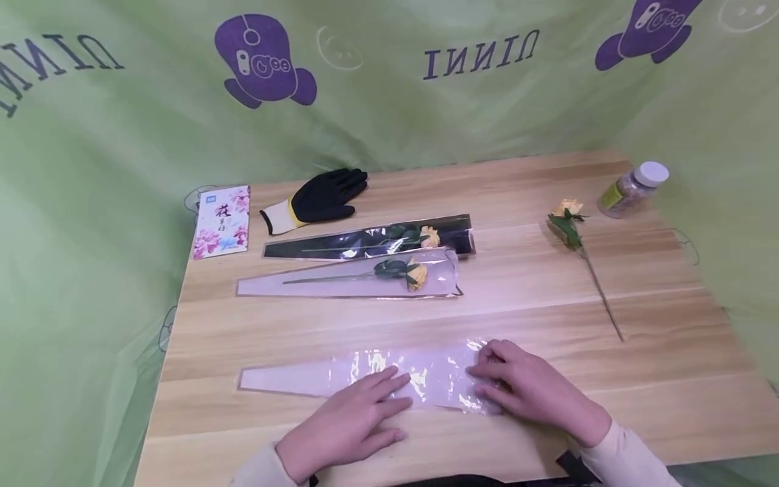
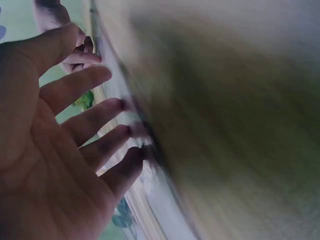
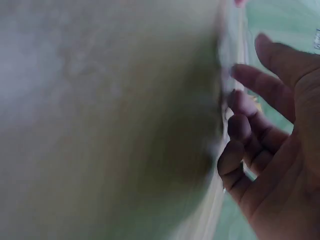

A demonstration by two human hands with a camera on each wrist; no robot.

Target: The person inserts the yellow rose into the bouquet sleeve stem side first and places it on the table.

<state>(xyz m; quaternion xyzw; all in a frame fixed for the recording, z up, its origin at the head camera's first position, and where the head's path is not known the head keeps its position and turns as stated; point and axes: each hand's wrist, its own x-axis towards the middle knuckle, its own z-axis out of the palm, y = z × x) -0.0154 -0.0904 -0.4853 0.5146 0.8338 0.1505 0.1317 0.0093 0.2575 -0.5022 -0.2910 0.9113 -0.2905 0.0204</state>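
A tapered flower sleeve [image 1: 292, 377] of clear film and pale lilac backing lies flat near the table's front, its wide end to the right. My left hand [image 1: 356, 423] rests its spread, nearly straight fingertips on the sleeve's lower middle. In the left wrist view the fingers of the left hand [image 2: 75, 130] touch the film. At the sleeve's wide end is my right hand [image 1: 529, 385], thumb and index stretched toward the film. In the right wrist view the right hand [image 3: 280, 145] has its other fingers loosely bent, with the thumb apart. Nothing visible is pinched.
Behind lie a lilac sleeve [image 1: 268, 287] and a black sleeve [image 1: 286, 249], each holding a yellow rose. A loose yellow rose [image 1: 569, 208] lies at right near a lidded jar [image 1: 633, 189]. A black-palmed glove [image 1: 322, 199] and a floral booklet [image 1: 222, 222] lie back left.
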